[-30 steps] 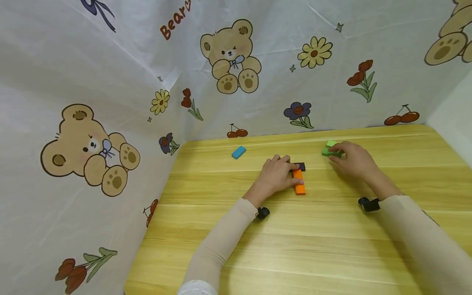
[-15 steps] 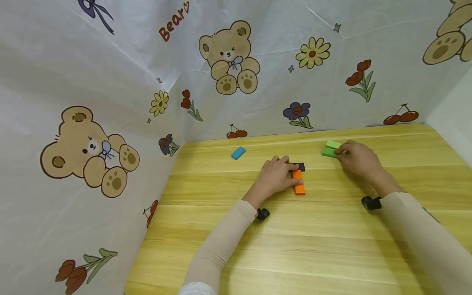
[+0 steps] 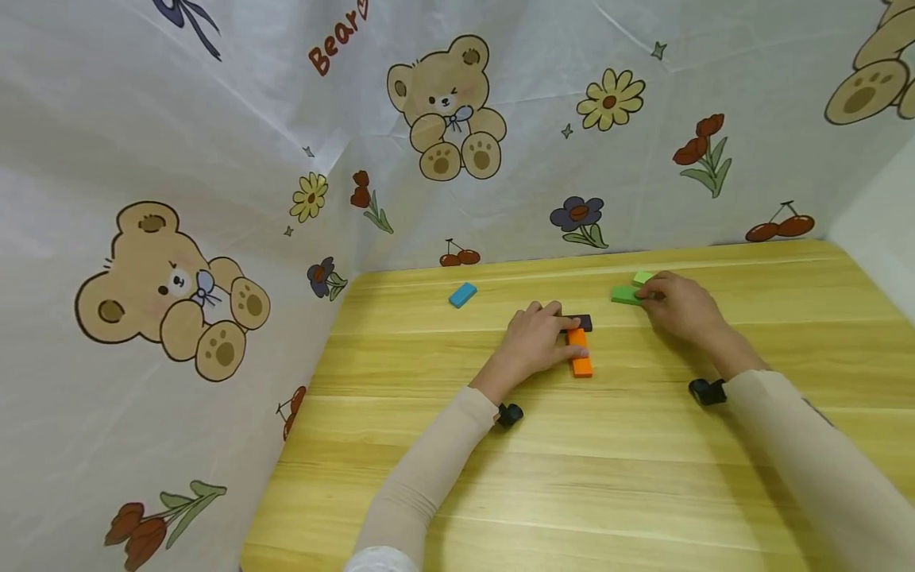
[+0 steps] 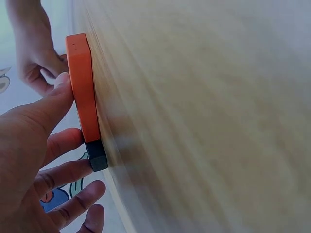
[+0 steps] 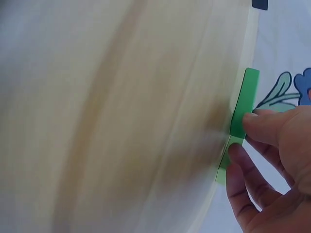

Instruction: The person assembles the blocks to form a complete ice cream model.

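My left hand [image 3: 532, 338] lies over two blocks on the wooden table, its fingers spread. Its thumb rests on the orange block [image 3: 581, 367], and other fingers reach the black block [image 3: 586, 322] set crosswise at the far end. Seen from the left wrist, the orange block [image 4: 82, 92] meets the black block [image 4: 98, 158]. Farther right, my right hand [image 3: 679, 306] pinches the right end of a green block [image 3: 625, 295] between thumb and fingers. A lighter green block [image 3: 642, 278] sits just behind, partly hidden by the fingers.
A blue block [image 3: 462, 295] lies by itself at the back left of the wooden table [image 3: 557, 485]. White cloth [image 3: 529, 214] printed with bears and flowers rises along the back and left edges. Black wrist cameras [image 3: 708, 392] hang under both wrists.
The right hand shifts rightward along the green block, then back left, and the green block slides left past the lighter one. The left hand, orange block and black block stay in place.
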Demonstrator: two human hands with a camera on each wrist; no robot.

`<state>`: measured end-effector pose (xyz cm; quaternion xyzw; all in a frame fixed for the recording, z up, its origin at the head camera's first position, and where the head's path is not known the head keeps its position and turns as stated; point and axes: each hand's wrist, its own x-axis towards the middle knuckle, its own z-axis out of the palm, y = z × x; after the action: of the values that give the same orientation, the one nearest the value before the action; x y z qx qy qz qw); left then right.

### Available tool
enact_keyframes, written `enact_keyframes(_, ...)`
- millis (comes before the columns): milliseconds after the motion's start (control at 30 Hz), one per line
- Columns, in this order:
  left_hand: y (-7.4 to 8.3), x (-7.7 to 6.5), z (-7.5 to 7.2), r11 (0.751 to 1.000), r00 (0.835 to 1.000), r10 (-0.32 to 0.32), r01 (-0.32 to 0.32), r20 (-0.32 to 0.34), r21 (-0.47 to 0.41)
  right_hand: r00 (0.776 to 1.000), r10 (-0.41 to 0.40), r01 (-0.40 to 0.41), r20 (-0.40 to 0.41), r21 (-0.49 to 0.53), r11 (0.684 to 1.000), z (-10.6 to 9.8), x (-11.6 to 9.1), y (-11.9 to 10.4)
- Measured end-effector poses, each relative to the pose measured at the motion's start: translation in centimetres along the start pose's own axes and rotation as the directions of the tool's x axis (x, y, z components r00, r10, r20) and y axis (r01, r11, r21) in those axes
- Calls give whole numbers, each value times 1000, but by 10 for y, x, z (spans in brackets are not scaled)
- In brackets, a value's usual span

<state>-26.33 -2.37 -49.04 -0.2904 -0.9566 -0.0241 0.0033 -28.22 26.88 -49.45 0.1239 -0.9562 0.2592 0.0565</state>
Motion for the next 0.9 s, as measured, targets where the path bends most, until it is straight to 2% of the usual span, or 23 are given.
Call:
enact_keyframes(433,1,2,0,1000,1000,-4,4,14,24,997,-50,45,54,85,995,22,23,-27)
enact_keyframes(700,1,2,-2,1000,999,-19,18,34,23,994,-92,88,56,86,992,33,34,-48)
enact_keyframes(900,1,2,-2,1000,1000,-14,14,22,4,992,-110,106,68,64,992,41,41,-58)
